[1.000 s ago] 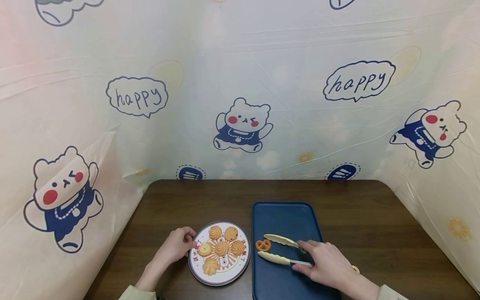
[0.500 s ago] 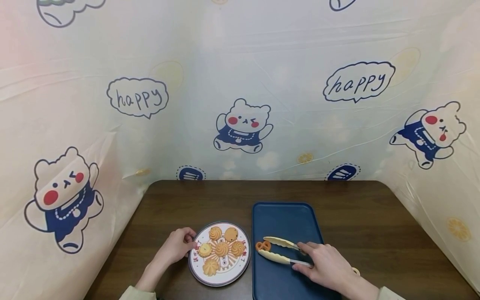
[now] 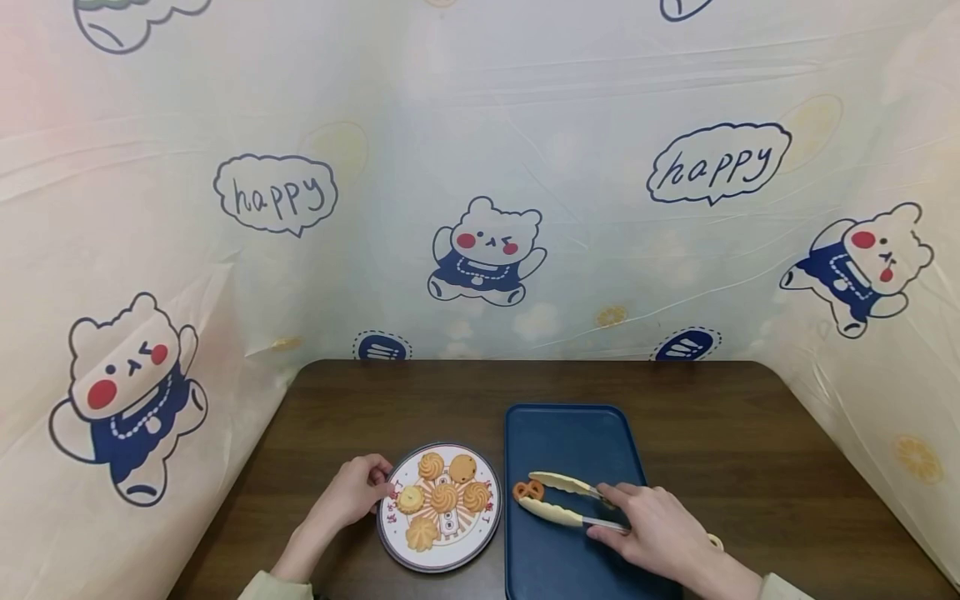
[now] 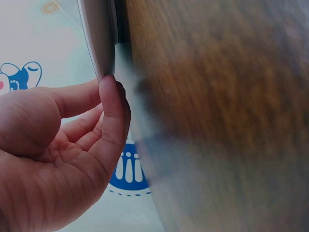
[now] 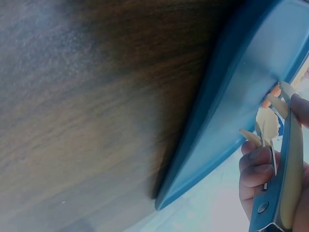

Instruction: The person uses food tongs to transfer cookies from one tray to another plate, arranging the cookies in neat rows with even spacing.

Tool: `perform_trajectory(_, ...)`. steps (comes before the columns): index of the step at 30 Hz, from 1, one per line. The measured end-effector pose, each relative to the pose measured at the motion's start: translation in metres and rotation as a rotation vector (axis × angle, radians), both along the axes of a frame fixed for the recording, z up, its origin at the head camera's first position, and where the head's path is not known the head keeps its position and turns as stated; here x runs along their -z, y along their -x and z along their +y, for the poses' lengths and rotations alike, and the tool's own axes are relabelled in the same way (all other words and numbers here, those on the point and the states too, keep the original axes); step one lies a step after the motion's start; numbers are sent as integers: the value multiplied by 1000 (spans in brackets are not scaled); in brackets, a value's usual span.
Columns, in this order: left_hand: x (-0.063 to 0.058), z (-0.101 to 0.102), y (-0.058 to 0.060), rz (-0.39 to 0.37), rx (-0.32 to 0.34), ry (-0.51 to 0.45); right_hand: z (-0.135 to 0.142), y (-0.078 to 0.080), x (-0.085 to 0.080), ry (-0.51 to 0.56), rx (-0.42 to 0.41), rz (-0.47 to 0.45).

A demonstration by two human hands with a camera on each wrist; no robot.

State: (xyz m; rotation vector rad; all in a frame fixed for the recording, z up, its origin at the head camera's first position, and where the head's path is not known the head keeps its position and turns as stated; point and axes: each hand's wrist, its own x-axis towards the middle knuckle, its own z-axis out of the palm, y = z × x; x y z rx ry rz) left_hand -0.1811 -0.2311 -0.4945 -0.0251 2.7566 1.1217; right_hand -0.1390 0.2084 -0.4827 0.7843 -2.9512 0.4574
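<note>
In the head view, my left hand [image 3: 351, 493] pinches the left rim of a round white plate [image 3: 468, 552] with printed red characters. In the left wrist view, thumb and fingertips meet at the plate's edge [image 4: 99, 41]. Several golden cookies [image 3: 443, 497] lie on the plate. With my right hand [image 3: 651, 523] I hold tongs [image 3: 557, 512] with cream scalloped tips and metal arms. A brown pretzel [image 3: 520, 492] is at the tips over the blue tray's left side, its lower part hidden by the near tip. Whether the tips squeeze it I cannot tell.
The long blue tray [image 3: 573, 437] stands just right of the plate on a dark wooden table [image 3: 712, 433]. Behind and at both sides hangs a pale curtain [image 3: 375, 275] printed with bears and "happy" bubbles.
The pretzel, seen whole a second ago, now has its lower part behind the near tong tip. Tongs and pretzel have shifted very slightly right. My left hand and the plate stay put.
</note>
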Motion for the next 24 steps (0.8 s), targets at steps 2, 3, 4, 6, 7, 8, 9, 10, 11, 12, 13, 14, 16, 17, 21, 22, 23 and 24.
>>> perform_trajectory(2, 0, 0, 0, 1, 0, 1, 0, 0, -2, 7, 0, -4)
perform_trajectory(3, 0, 0, 0, 3, 1, 2, 0, 0, -3, 10, -1, -2)
perform_trajectory(4, 0, 0, 0, 4, 1, 2, 0, -1, -3, 15, -3, -1)
perform_trajectory(6, 0, 0, 0, 5, 0, 1, 0, -1, -5, 25, -9, 6)
perform_trajectory(7, 0, 0, 0, 4, -1, 0, -1, -1, -7, 30, -13, 10)
perform_trajectory(8, 0, 0, 0, 3, 0, 1, -1, -1, -8, 32, -16, 17)
perform_trajectory(9, 0, 0, -1, 1, 0, 2, -2, -1, -9, 36, -21, 25)
perform_trajectory(10, -1, 0, -1, 0, 0, 3, -4, -1, -11, 43, -26, 32)
perform_trajectory(11, -1, 0, -1, -2, -1, 3, -5, -1, -12, 48, -30, 41)
perform_trajectory(12, -2, 0, -1, -2, -1, 5, -6, -2, -14, 53, -35, 50)
perform_trajectory(13, -2, 0, -1, -4, -1, 5, -8, -3, -15, 58, -40, 57)
perform_trajectory(14, -2, 0, -1, -4, -1, 5, -10, -3, -17, 65, -47, 63)
perform_trajectory(16, -2, 1, -1, -6, -2, 5, -13, -4, -20, 78, -65, 72)
perform_trajectory(17, -1, 1, -1, -6, -3, 5, -16, -5, -21, 81, -74, 73)
perform_trajectory(21, -1, 1, -1, -3, -1, 7, -25, -6, -24, 80, -112, 53)
perform_trajectory(22, -1, 1, -1, -2, 0, 8, -27, -7, -25, 78, -119, 42)
perform_trajectory(23, -1, 1, -1, 1, 1, 7, -30, -7, -25, 78, -126, 27)
perform_trajectory(24, -1, 1, -1, 3, 2, 6, -32, -7, -26, 76, -132, 11)
